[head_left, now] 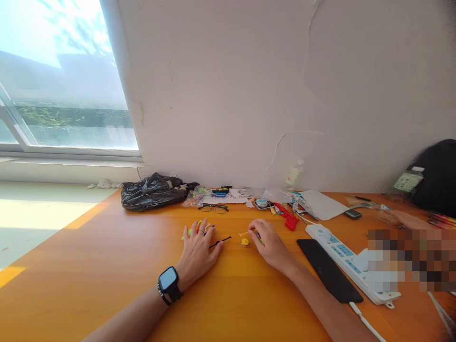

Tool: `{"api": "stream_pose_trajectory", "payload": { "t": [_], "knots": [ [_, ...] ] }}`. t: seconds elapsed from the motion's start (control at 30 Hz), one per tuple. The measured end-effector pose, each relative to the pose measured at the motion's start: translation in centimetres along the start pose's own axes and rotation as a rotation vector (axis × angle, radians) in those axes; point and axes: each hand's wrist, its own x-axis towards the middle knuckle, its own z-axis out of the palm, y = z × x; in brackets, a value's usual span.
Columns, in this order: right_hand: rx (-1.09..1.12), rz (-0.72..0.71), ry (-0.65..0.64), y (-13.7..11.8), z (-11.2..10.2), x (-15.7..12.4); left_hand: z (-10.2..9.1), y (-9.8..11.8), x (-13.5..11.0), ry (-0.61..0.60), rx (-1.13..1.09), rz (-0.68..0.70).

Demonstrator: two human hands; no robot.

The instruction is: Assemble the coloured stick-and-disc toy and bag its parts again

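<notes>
My left hand (199,242) lies palm down on the wooden table with its fingers spread, over several small coloured plastic pieces (185,232) in green, yellow, red and blue. Beside its thumb is a thin black stick-like piece (225,239), partly covered by the hand. My right hand (268,242) is curled, thumb and index finger drawn together at one end of a small thin yellow piece (242,233). Just below that rests a round yellow piece (244,242). Blue and green bits (261,240) show by the right fingers, mostly hidden.
Behind the hands lie eyeglasses (213,208), a black plastic bag (153,192) and a red toy-gun-shaped piece (288,218). On the right are a black phone-like slab (329,270) with a white cable and a white power strip (342,254). Another person's arm (406,221) reaches in at far right.
</notes>
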Motion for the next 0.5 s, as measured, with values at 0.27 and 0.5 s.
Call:
{"api": "stream_pose_trajectory", "payload": {
  "t": [0.27, 0.5],
  "knots": [
    [0.088, 0.167, -0.005, 0.6, 0.53, -0.64, -0.48, -0.46, 0.92, -0.107, -0.057, 0.044],
    [0.155, 0.121, -0.005, 0.73, 0.73, -0.48, -0.45, -0.48, 1.02, -0.066, -0.141, 0.059]
  ]
}}
